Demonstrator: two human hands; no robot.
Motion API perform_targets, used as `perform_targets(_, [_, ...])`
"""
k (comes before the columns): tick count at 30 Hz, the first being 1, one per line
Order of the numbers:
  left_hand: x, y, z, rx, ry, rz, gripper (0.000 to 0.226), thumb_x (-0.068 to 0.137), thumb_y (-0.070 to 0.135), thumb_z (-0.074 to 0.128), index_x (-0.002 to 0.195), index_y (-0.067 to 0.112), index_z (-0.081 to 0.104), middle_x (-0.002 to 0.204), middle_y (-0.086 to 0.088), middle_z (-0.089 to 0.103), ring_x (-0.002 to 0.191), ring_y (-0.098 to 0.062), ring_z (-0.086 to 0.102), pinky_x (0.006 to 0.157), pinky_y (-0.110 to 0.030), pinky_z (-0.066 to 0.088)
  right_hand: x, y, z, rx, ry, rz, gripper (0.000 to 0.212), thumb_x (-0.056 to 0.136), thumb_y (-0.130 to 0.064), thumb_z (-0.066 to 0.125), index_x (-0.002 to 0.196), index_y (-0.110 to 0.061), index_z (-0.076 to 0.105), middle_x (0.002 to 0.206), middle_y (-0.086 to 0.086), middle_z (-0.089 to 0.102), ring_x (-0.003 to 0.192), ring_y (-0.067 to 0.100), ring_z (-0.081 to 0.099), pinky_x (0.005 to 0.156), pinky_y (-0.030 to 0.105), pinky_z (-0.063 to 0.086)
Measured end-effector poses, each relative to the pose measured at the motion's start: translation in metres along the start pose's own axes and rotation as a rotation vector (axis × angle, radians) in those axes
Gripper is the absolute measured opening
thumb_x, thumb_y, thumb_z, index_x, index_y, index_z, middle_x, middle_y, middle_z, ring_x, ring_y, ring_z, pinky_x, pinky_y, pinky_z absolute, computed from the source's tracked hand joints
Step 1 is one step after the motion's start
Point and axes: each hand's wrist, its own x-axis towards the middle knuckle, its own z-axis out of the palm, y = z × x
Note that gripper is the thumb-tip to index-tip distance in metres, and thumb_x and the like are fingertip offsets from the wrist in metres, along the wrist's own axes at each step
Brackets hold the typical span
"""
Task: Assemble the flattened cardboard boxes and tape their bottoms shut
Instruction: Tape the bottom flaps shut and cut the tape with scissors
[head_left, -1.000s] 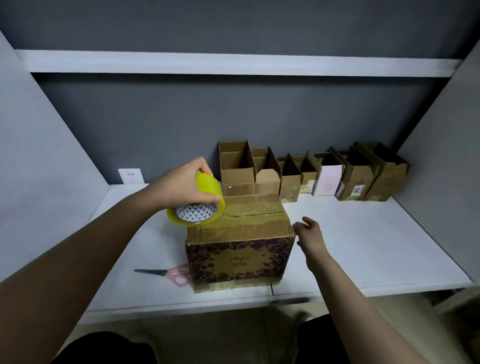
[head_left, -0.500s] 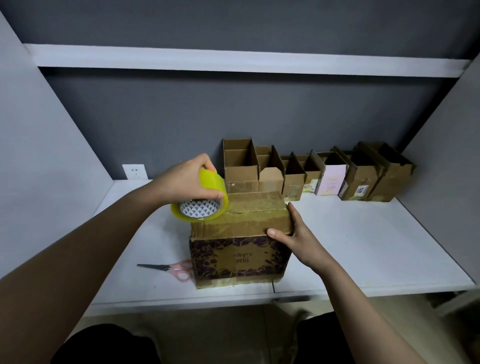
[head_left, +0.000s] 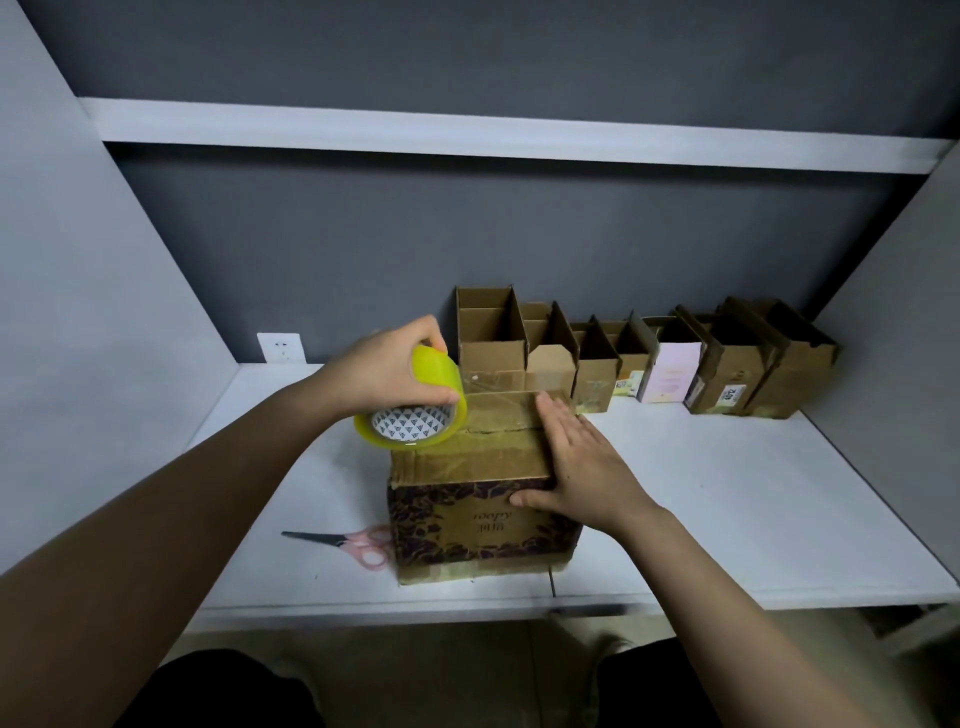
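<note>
Left fingers (head_left: 434, 338) curled round the glossy yellow tape roll (head_left: 410, 405) at the left edge of the upturned box (head_left: 467, 499); right fingers (head_left: 550, 415) straight, flat on the taped flaps. Risk of wrinkling or crooked film if the soft, dented cardboard shifts on the smooth white worktop (head_left: 727, 499). Pink-handled scissors (head_left: 343, 543) just beside.
</note>
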Motion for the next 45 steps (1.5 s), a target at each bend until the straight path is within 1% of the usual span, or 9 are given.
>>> perform_targets(6, [-0.008,-0.011,0.006,0.098,0.053,0.11,0.068,0.066,0.073,0.061,0.126,0.042,0.048,0.125,0.007,0.056,0.11,-0.02,0.053,0.084,-0.034,0.047,0.002,0.001,-0.002,-0.132,-0.074,-0.009,0.117,0.061,-0.085,0.019,0.153,-0.016,-0.007,0.161,0.0,-0.009,0.147,0.013,-0.01,0.113,0.024,-0.012])
perform_targets(9, [-0.01,-0.015,0.007,0.099,0.071,0.124,0.077,0.058,0.081,0.046,0.126,0.045,0.048,0.121,0.007,0.057,0.108,-0.018,0.054,0.084,-0.035,0.048,0.003,0.003,0.0,-0.147,-0.068,-0.022,0.116,0.061,-0.084,0.015,0.153,-0.017,-0.005,0.161,0.0,-0.007,0.148,0.013,-0.009,0.113,0.024,-0.012])
perform_targets(17, [-0.001,0.004,-0.003,0.362,-0.001,0.122,0.051,0.081,0.064,0.055,0.127,0.041,0.052,0.112,0.0,0.056,0.108,-0.022,0.054,0.081,-0.031,0.041,0.007,0.007,0.004,-0.174,-0.095,-0.029,0.135,0.046,-0.093,-0.015,0.154,-0.014,0.003,0.161,0.002,-0.002,0.149,0.017,-0.003,0.112,0.023,-0.012])
perform_targets(20, [0.0,0.006,-0.002,0.352,-0.008,0.118,0.05,0.081,0.063,0.056,0.125,0.04,0.053,0.114,-0.001,0.056,0.11,-0.023,0.053,0.078,-0.028,0.037,0.007,0.004,-0.002,-0.118,-0.105,-0.005,0.125,0.058,-0.095,0.01,0.154,-0.016,0.001,0.162,0.0,-0.003,0.148,0.014,-0.006,0.115,0.026,-0.01])
perform_targets(24, [0.001,0.004,-0.003,0.306,-0.006,0.107,0.049,0.081,0.062,0.057,0.124,0.038,0.055,0.113,-0.002,0.057,0.109,-0.023,0.053,0.078,-0.028,0.038,0.012,-0.017,-0.007,-0.038,-0.067,0.033,0.116,0.074,-0.069,0.061,0.153,-0.013,-0.004,0.162,0.001,-0.002,0.148,0.016,-0.01,0.119,0.035,-0.006])
perform_targets(32, [-0.001,0.004,0.001,0.29,0.035,0.175,0.056,0.082,0.058,0.06,0.133,0.04,0.044,0.117,0.002,0.055,0.11,-0.021,0.053,0.084,-0.031,0.04,0.02,-0.042,0.012,-0.092,-0.082,-0.027,0.109,0.083,-0.069,0.049,0.152,-0.008,-0.009,0.161,0.008,-0.007,0.148,0.018,-0.007,0.116,0.026,-0.008])
perform_targets(35, [-0.006,-0.002,0.003,0.154,0.087,0.223,0.05,0.081,0.052,0.064,0.122,0.034,0.042,0.106,0.01,0.052,0.093,-0.016,0.051,0.073,-0.029,0.037,0.02,-0.042,0.011,-0.118,-0.108,-0.031,0.105,0.085,-0.07,0.045,0.152,-0.009,-0.008,0.161,0.008,-0.008,0.148,0.019,-0.007,0.116,0.027,-0.007])
perform_targets(39, [-0.006,-0.016,-0.002,0.094,0.057,0.294,0.047,0.072,0.066,0.06,0.107,0.034,0.054,0.106,0.008,0.057,0.098,-0.016,0.055,0.077,-0.031,0.044,0.02,-0.042,0.011,-0.147,-0.125,-0.036,0.102,0.085,-0.07,0.041,0.153,-0.01,-0.006,0.161,0.007,-0.009,0.148,0.018,-0.007,0.116,0.028,-0.005])
perform_targets(45, [-0.001,-0.007,-0.018,0.632,-0.066,0.42,0.041,0.083,0.053,0.061,0.114,0.028,0.053,0.112,0.004,0.054,0.102,-0.018,0.054,0.068,-0.025,0.029,0.019,-0.041,0.01,-0.133,-0.124,-0.043,0.102,0.084,-0.071,0.041,0.153,-0.011,-0.005,0.161,0.006,-0.009,0.148,0.018,-0.007,0.117,0.028,-0.004])
